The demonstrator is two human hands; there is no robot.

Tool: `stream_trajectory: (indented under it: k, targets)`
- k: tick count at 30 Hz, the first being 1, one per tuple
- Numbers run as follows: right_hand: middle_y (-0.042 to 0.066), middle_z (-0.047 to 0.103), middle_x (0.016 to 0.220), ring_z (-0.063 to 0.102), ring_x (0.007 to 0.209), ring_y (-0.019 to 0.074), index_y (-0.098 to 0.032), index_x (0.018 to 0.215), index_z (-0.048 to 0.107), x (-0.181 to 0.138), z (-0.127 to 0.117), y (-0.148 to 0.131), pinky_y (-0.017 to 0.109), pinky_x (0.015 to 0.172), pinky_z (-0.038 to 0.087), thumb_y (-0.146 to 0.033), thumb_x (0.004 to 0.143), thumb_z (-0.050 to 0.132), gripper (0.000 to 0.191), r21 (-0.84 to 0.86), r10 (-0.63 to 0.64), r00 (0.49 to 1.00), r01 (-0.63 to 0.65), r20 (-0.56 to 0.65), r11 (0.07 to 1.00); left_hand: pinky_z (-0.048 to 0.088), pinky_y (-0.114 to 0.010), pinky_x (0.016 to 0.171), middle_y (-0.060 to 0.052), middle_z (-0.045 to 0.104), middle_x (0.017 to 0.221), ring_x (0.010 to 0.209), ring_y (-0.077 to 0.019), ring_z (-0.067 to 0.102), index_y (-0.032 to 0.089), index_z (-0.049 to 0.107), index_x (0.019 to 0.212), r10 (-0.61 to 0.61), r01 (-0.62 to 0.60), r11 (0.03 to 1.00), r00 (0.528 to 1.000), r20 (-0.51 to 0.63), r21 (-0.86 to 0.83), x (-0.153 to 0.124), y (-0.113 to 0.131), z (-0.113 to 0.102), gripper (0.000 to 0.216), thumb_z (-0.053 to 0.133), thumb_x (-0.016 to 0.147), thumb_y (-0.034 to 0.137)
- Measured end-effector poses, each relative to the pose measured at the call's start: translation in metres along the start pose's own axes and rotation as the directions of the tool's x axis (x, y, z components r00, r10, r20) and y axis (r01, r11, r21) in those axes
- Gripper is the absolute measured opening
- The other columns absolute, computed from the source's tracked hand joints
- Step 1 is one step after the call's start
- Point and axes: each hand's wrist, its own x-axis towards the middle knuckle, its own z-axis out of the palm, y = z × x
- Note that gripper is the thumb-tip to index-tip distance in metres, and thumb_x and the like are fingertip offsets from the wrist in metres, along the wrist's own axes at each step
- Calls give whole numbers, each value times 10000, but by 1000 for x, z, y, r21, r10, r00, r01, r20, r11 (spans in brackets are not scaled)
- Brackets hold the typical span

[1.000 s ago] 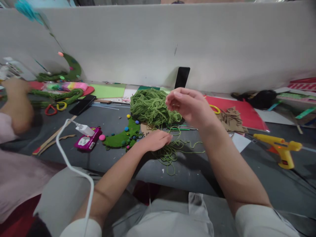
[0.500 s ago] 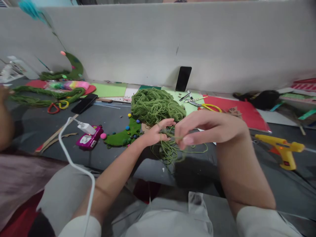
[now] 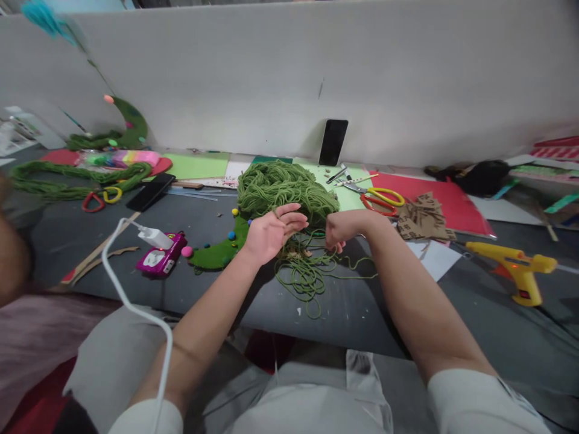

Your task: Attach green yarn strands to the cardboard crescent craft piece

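Observation:
My left hand [image 3: 271, 235] is held palm up with its fingers stretched out, in front of a big heap of green yarn [image 3: 284, 187]. A strand of yarn seems to lie across its fingers. To its right, my right hand [image 3: 344, 229] is bent down at the wrist with its fingers curled closed, at the yarn strand; its fingertips are partly hidden. Loose yarn coils [image 3: 305, 280] lie on the table below and between both hands. Just left of my left hand rests a green felt crescent [image 3: 215, 254] with coloured pompoms.
A yellow glue gun [image 3: 515, 265] lies at the right. Scissors [image 3: 382, 199], brown printed paper [image 3: 425, 217] and a propped phone [image 3: 333, 142] are behind my right hand. A purple power adapter [image 3: 163, 256] with a white cable stands left; a co-worker's arm [image 3: 13, 253] shows at the left edge.
My right hand has moved back and down, away from me, its wrist now bent over. My left hand has turned its palm upward and shifted slightly left.

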Motion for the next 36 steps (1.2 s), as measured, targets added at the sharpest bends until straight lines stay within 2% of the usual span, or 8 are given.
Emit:
stream_trajectory:
  k: [4, 7, 10, 14, 20, 24, 30, 36]
  targets:
    - [93, 791, 842, 675, 763, 213, -146, 816, 820, -3, -4, 13, 304, 690, 476, -503, 751, 731, 374, 32, -76, 995, 78, -65, 996, 495, -269, 630, 56, 437, 487, 448, -97, 453, 156, 645, 798, 69, -69, 998, 994, -83, 7, 1, 1, 2, 225, 543, 896, 331]
    - [93, 797, 989, 691, 850, 225, -159, 1028, 818, -8, -6, 4, 309, 756, 495, -529, 746, 767, 468, 72, -232, 948, 252, -217, 965, 304, -212, 470, 93, 243, 452, 390, -68, 224, 179, 548, 677, 50, -52, 993, 999, 14, 110, 0, -3, 2, 272, 565, 897, 338]
    - [80, 784, 991, 677, 851, 203, -166, 1057, 796, -7, -4, -15, 312, 782, 513, -520, 869, 649, 427, 205, -340, 863, 434, -373, 877, 191, -223, 455, 70, 309, 469, 418, -66, 232, 166, 551, 658, -1, -44, 960, 987, 159, 276, -4, -9, 3, 313, 595, 882, 378]
    - [83, 774, 939, 674, 830, 174, -149, 980, 784, 3, 5, -34, 298, 780, 522, -660, 973, 453, 609, 509, -422, 834, 552, -356, 661, 167, -255, 476, 34, 406, 525, 455, -75, 314, 143, 589, 671, -178, 2, 846, 943, 280, 533, -9, -14, 10, 359, 605, 891, 426]
    - [33, 716, 801, 628, 710, 105, -145, 919, 737, 6, 9, -50, 222, 675, 485, -472, 894, 705, 330, 718, -356, 758, 643, -546, 267, 282, -277, 538, 13, 470, 631, 528, -90, 386, 142, 578, 651, -467, 38, 630, 816, 339, 776, -12, -19, 21, 439, 588, 916, 493]
    - [8, 652, 728, 592, 644, 99, -150, 893, 704, -13, 4, -63, 223, 636, 492, -421, 875, 703, 272, 726, -292, 709, 685, -642, 68, 353, -266, 589, 14, 495, 645, 586, -111, 435, 154, 581, 712, -495, -1, 495, 821, 283, 869, -10, -24, 17, 382, 530, 953, 446]
    - [21, 614, 780, 589, 705, 140, -197, 925, 684, -67, 1, -75, 284, 687, 501, -493, 947, 600, 308, 449, -148, 467, 882, -872, 142, 366, -249, 575, 26, 505, 598, 561, -116, 456, 151, 627, 810, -490, -9, 410, 841, 229, 912, -9, -26, 11, 355, 488, 987, 424]
    - [41, 541, 701, 503, 638, 191, -270, 851, 772, -124, 13, -84, 361, 609, 410, -363, 950, 596, 223, 231, -100, 241, 967, -965, 103, 407, -224, 582, 9, 602, 608, 545, -100, 492, 133, 689, 873, -475, -18, 455, 840, 260, 890, -7, -27, 7, 348, 538, 980, 428]
